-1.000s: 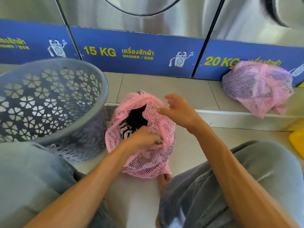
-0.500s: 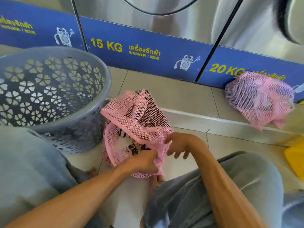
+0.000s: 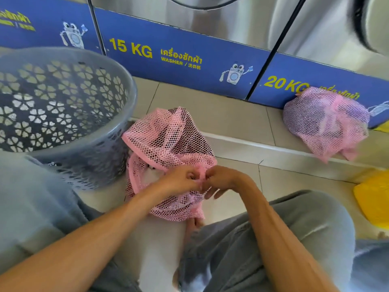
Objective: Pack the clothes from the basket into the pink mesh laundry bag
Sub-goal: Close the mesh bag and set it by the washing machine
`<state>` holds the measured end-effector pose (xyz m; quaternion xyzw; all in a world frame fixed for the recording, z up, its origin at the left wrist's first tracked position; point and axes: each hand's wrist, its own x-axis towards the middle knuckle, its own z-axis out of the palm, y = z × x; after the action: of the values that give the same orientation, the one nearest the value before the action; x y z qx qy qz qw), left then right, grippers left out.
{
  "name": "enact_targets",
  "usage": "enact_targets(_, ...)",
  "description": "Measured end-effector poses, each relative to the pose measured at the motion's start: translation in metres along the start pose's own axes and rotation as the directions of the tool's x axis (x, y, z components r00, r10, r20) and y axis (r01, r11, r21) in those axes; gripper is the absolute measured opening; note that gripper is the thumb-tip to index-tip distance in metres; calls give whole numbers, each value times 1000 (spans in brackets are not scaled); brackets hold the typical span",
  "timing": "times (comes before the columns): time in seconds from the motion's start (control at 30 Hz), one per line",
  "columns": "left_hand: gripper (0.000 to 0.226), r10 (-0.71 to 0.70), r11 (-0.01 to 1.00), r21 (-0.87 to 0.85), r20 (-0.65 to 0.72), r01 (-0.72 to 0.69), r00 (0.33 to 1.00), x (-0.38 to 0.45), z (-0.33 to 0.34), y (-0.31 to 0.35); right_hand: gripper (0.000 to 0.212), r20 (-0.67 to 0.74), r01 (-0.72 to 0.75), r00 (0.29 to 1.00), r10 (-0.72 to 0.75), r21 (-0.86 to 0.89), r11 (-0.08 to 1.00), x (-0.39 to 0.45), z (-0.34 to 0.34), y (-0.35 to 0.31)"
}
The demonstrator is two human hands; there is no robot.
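Observation:
A pink mesh laundry bag [image 3: 168, 142] stands on the floor in front of me, filled with dark and striped clothes that show through the mesh. My left hand [image 3: 181, 179] and my right hand [image 3: 221, 179] meet at the bag's near edge, both pinching the pink rim and its cord. The grey plastic basket [image 3: 88, 157] with flower-shaped holes stands at the left, touching the bag; I see no clothes in the part of its inside that shows.
A second pink mesh bag [image 3: 324, 121], full and tied, lies on the raised step at the right. Blue washer panels [image 3: 179, 66] marked 15 KG and 20 KG run along the back. A yellow object [image 3: 372, 199] sits at the right edge. My knees flank the bag.
The bag's open mouth has been folded over and gathered. My right hand came down from above the bag to join my left at the near rim.

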<state>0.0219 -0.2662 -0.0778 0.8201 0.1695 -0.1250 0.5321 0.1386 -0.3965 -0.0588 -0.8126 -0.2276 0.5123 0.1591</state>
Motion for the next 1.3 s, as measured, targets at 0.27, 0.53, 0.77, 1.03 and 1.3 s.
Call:
enact_targets(0.27, 51, 85, 986, 150, -81, -72, 993, -7, -48, 23, 20, -83, 255, 966, -244, 184, 949, -26, -20, -20)
enact_targets(0.53, 20, 195, 938, 322, -182, -129, 964, -15, -34, 12, 24, -111, 225, 968, -223, 9, 974, -21, -13, -23)
enact_targets(0.77, 18, 215, 910, 377, -73, -173, 974, -12, -27, 13, 23, -176, 215, 955, -238, -140, 967, -24, -13, -17)
enact_targets(1.03, 5, 101, 958, 280, -113, -65, 989, -12, -41, 16, 26, -132, 202, 970, -202, -10, 979, -25, -11, -21)
enact_targets(1.3, 10, 24, 846, 530, -149, 59, 989, -15, -66, 11, 9, 12, -41, 999, 42, -95, 995, -29, -19, -9)
